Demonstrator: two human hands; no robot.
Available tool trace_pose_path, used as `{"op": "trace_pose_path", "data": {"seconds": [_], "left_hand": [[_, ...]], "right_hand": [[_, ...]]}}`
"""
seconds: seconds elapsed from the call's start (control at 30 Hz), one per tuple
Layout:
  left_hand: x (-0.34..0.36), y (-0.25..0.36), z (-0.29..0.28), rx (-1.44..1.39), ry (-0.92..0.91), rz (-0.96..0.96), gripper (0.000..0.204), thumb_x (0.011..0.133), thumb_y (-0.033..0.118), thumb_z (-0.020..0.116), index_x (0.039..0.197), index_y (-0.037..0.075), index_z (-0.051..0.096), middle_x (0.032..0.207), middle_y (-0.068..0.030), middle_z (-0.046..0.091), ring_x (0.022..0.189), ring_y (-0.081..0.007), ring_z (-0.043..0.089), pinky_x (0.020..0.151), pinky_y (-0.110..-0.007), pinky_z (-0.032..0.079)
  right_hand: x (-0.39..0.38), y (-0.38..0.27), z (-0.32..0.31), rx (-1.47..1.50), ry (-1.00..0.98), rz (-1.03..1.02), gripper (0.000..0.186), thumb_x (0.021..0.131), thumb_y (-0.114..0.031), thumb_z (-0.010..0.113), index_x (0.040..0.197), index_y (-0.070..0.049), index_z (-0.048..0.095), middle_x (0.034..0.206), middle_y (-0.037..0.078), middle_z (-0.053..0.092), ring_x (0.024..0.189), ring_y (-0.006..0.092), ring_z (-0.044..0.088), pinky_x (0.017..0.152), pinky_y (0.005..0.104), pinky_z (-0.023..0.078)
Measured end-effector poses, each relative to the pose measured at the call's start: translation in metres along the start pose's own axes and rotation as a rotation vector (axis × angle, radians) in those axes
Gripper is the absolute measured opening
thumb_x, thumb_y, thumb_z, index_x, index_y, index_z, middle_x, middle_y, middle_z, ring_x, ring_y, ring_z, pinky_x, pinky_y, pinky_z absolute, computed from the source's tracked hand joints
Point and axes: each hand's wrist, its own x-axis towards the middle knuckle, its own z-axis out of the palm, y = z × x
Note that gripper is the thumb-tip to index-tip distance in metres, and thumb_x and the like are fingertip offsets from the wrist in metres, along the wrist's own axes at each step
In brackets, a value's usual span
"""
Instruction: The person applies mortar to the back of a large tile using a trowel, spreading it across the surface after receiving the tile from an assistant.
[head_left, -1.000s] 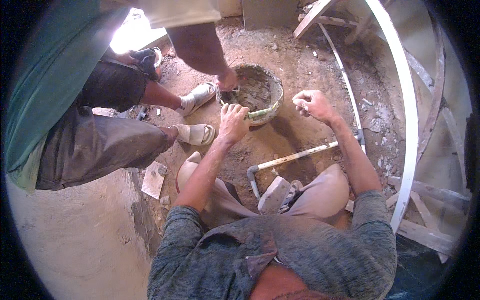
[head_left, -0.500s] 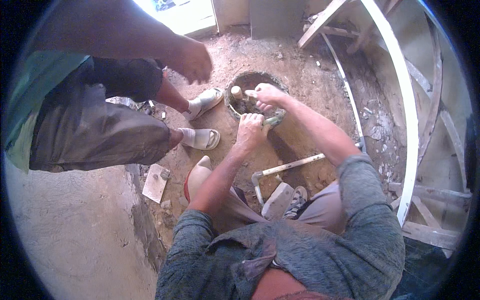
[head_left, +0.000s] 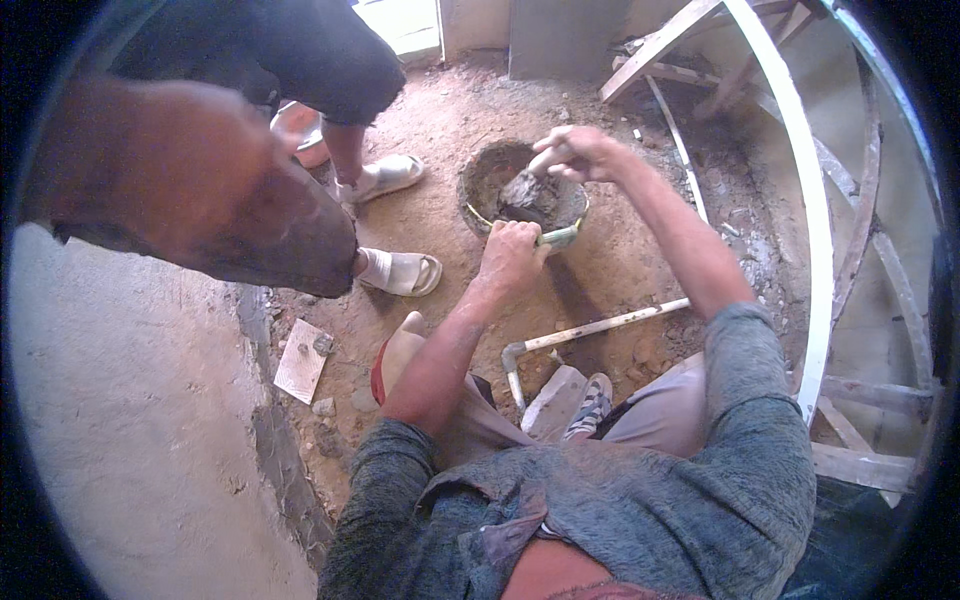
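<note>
A round rubber pan [head_left: 482, 172] of wet grey mortar sits on the dirt floor ahead of me. My left hand [head_left: 510, 255] grips the pan's near rim beside a green and yellow strip. My right hand [head_left: 575, 152] hovers over the pan, fingers closed on a trowel whose blade [head_left: 522, 190] carries a lump of mortar. My knees and shoes are below, near a white pipe elbow [head_left: 585, 335].
Another person's arm [head_left: 200, 200] fills the upper left; their sandalled feet [head_left: 400, 272] stand just left of the pan. A rough plastered wall [head_left: 130, 450] runs along the left. A curved white frame [head_left: 800, 200] and wooden battens lie at right. A small tile piece [head_left: 302, 360] lies by the wall.
My right hand has come from the right side over to the pan and lifted a trowel of mortar. The other person has leaned in, their arm now covering the upper left.
</note>
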Motion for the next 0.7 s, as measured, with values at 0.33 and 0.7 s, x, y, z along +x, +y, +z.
{"op": "trace_pose_path", "data": {"seconds": [0.33, 0.7], "left_hand": [[0.068, 0.014, -0.04, -0.268, 0.099, -0.221, 0.027, 0.076, 0.027, 0.073, 0.082, 0.001, 0.067, 0.073, -0.0203, 0.065, 0.073, -0.0353, 0.065, 0.069, -0.044, 0.049], [0.046, -0.011, -0.053, -0.449, -0.007, -0.528, 0.03, 0.077, 0.031, 0.073, 0.082, 0.001, 0.071, 0.06, -0.007, 0.06, 0.058, -0.016, 0.057, 0.058, -0.034, 0.045]], "right_hand": [[-0.227, 0.003, -0.082, 0.588, 0.027, -0.443, 0.053, 0.092, -0.02, 0.051, 0.132, 0.013, 0.039, 0.103, 0.026, 0.062, 0.073, 0.0199, 0.068, 0.061, 0.0233, 0.059], [-0.243, 0.149, -0.067, 0.2, -0.058, 0.0, 0.058, 0.08, -0.027, 0.07, 0.128, -0.001, 0.05, 0.094, 0.015, 0.064, 0.068, 0.0191, 0.065, 0.054, 0.0274, 0.054]]}}
